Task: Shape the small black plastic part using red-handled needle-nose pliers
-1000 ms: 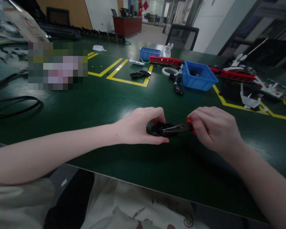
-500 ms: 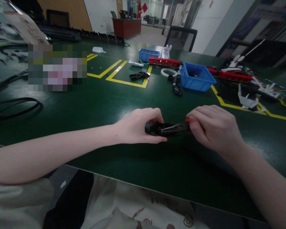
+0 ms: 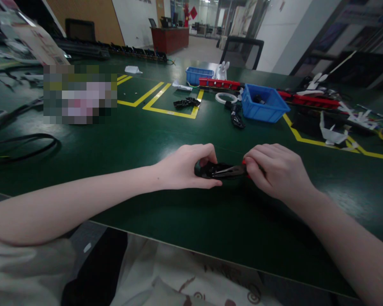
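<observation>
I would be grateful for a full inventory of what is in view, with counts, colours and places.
table: 1, green, across the view
plier-like tool: 1, red and grey, front centre
black part: 1, black, front centre
loose pieces: 2, black, mid-table
bins: 2, blue, far side
ring: 1, white, left of the nearer bin
red strips: 2 stretches, red, either side of that bin
tape lines: several, yellow, on the table
cable: at least 1, black, left
desk: 1, reddish-brown, background
left hand: 1, bare, around the black part
right hand: 1, bare, gripping the tool
</observation>
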{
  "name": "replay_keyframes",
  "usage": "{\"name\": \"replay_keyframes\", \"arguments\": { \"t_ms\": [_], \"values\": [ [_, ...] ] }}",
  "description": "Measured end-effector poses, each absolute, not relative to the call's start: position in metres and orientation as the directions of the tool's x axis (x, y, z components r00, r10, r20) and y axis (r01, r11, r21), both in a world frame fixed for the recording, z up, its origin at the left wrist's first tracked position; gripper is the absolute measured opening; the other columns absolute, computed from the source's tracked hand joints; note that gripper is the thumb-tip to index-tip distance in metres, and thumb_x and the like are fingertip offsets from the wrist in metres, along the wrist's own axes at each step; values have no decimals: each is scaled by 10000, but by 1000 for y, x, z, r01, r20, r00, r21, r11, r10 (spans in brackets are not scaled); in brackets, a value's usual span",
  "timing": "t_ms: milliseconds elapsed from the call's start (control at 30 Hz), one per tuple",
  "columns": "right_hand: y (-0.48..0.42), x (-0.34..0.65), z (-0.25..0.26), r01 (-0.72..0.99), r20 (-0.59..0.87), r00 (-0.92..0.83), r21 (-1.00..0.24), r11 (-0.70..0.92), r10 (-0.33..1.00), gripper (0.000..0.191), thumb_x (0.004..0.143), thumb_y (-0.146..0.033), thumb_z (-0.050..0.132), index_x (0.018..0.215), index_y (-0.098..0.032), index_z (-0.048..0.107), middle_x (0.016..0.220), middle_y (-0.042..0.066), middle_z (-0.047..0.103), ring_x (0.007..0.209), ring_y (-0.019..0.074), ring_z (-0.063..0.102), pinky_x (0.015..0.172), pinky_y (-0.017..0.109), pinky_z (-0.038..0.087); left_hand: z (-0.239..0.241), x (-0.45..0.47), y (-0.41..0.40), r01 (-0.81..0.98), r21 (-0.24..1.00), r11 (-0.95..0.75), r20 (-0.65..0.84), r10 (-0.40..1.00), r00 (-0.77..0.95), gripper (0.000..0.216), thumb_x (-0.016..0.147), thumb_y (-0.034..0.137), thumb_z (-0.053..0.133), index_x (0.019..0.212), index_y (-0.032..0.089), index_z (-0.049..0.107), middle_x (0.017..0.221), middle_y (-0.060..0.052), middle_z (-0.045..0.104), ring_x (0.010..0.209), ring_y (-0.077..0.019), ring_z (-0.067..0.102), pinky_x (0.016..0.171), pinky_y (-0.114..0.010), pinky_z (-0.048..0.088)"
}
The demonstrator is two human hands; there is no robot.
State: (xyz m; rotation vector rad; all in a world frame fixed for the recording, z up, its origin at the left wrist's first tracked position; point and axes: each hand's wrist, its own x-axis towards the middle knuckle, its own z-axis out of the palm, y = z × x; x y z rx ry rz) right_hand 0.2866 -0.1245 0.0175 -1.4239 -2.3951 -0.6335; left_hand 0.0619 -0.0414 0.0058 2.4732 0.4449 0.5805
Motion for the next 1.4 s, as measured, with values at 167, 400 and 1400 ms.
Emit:
{"name": "replay_keyframes", "arguments": {
  "t_ms": [167, 400, 1400],
  "values": [
    [-124, 287, 15, 895, 462, -439, 157, 417, 771, 259, 908, -236, 386, 739, -173, 573, 720, 63, 637, 638, 176, 552, 609, 315, 405, 5, 62, -42, 210, 584, -784, 265, 429, 864, 332, 736, 413, 702, 883, 154, 555, 814, -2, 604, 705, -124, 539, 593, -225, 394],
    [-125, 290, 15, 898, 472, -432, 146, 415, 769, 265, 913, -236, 375, 741, -179, 568, 722, 59, 637, 645, 177, 556, 612, 318, 406, 4, 63, -41, 220, 567, -794, 248, 418, 874, 325, 744, 396, 701, 914, 157, 562, 817, 5, 601, 700, -119, 541, 589, -220, 385],
    [-119, 280, 6, 907, 261, -421, 109, 407, 869, 426, 930, -498, 319, 710, -184, 504, 657, 47, 568, 591, 171, 496, 632, 316, 356, -3, 68, -41, 295, 432, -852, 138, 385, 912, 304, 816, 414, 590, 965, 149, 576, 849, -24, 623, 743, -157, 569, 611, -244, 388]
  ]
}}
